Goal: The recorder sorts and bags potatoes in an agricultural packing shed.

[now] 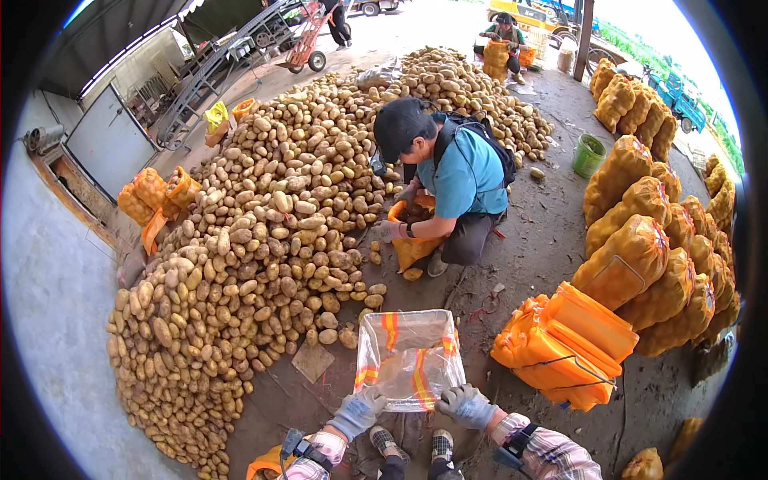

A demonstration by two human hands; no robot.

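In front of my feet stands a squarish basket [411,315], wrapped in clear plastic with orange and yellow tape bands. Its mouth faces up and its inner bottom shows. My left hand [358,412], in a grey-blue work glove, is closed on the near left corner of the rim. At the near right corner my right hand [467,406], gloved alike, has its fingers curled over the edge. A large heap of potatoes [240,272] lies beyond the basket and to its left.
A crouching co-worker [472,172] handles an orange mesh sack [412,250] ahead. Folded orange sacks [564,344] lie to my right, before rows of filled sacks [628,260]. Farther off are a green bucket [590,154], another person [504,40] and a red hand truck [308,40].
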